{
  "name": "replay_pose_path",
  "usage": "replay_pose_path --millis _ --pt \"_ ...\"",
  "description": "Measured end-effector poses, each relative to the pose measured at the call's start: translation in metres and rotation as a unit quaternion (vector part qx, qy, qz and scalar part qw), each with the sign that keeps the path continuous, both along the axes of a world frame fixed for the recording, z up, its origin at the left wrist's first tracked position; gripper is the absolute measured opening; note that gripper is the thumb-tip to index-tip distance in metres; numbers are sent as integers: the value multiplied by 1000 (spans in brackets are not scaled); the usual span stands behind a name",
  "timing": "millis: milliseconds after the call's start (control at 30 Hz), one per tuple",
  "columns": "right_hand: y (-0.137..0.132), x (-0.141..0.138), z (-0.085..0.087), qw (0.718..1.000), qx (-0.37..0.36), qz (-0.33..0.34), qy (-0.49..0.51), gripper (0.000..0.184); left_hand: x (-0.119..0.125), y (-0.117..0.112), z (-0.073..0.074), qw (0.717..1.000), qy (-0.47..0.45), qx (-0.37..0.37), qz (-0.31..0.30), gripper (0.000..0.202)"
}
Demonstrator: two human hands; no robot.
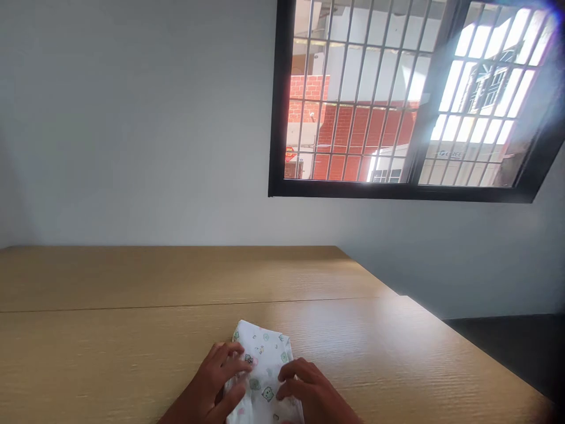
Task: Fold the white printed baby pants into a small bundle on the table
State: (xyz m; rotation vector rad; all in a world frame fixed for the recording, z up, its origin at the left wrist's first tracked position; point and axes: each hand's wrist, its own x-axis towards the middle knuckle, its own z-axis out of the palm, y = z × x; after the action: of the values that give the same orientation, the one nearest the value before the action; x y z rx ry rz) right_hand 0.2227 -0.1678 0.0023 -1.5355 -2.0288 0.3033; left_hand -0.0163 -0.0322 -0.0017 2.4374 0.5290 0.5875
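A white cloth [265,374] printed with small green, pink and black cartoon figures lies folded on the wooden table, close to me. Its lower end runs out of the picture. My left hand [220,380] rests over the cloth's left edge, fingers apart and slightly bent. On the right edge lies my right hand [304,386], its fingers curved and spread over the fabric. Neither hand visibly grips the cloth; the right thumb is mostly out of view at the bottom.
The light wood table [132,347] has a seam running across it, and its right edge slants down toward the lower right corner. Behind it stands a plain grey wall [141,118] with a black-framed, barred window [353,189] at upper right. Dark floor [507,335] shows beyond the table's right edge.
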Motion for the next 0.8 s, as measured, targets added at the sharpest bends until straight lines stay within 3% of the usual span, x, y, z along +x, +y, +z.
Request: replay_pose_path --millis 100,167,233,367,500,600,700,800 --pt "2 4 9 994 -28 -100 26 55 8 8 -9 997 68 17 11 72" --pt "6 9 14 993 -69 -96 28 72 12 11 -4 991 132 9 -2 91" --pt "12 12 18 993 -88 -68 34 79 14 9 9 984 178 -11 4 95" --pt "19 9 22 997 -66 -32 37 59 16 -5 34 982 188 -21 25 80" --pt "11 1 21 997 -40 -27 56 30 13 -17 29 993 113 -16 23 54" --pt "-2 -2 22 988 -59 -46 134 21 6 -22 17 987 12 -163 -1 49" --pt "-9 -5 27 946 -118 -71 294 14 3 -24 14 928 -94 -360 -7 70" --pt "-6 -10 30 902 -146 -18 405 30 6 -21 16 879 -124 -460 12 86"
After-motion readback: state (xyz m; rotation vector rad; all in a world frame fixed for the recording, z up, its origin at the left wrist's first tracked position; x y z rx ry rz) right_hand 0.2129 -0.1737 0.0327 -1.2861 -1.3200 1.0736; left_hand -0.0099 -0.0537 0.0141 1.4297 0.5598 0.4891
